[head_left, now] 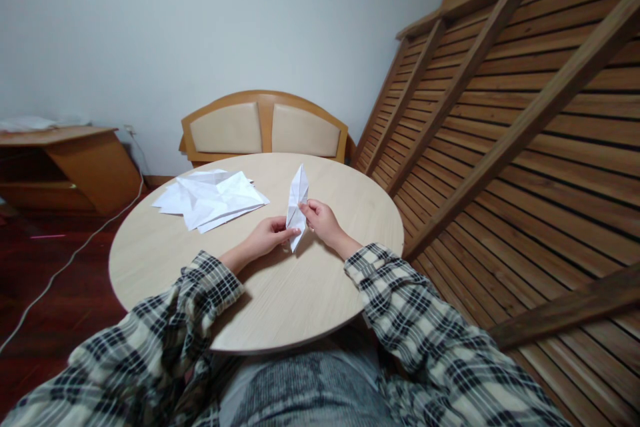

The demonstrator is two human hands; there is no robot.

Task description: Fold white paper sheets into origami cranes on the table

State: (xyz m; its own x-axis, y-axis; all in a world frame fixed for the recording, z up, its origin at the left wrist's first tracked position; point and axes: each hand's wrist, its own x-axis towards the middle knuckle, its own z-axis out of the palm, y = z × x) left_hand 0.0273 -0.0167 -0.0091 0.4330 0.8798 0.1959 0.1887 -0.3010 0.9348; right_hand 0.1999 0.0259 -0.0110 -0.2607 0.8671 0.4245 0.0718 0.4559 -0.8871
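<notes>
A narrow piece of folded white paper (299, 185), pointed at both ends, is held above the table in front of me. My left hand (270, 235) pinches its lower part from the left, thumb on the near face. From the right, my right hand (323, 219) grips it around the middle with thumb and fingers closed. The fingers behind the paper are partly hidden. To the left lie several creased white paper sheets (213, 195), loosely stacked and apart from both hands.
The round pale wooden table (290, 307) stands close before me. Behind it is a wooden headboard (265, 123) with cream panels. A slatted wooden frame (500, 140) leans along the right. At left are a low cabinet (95, 160) and a white cable (75, 257) on the floor.
</notes>
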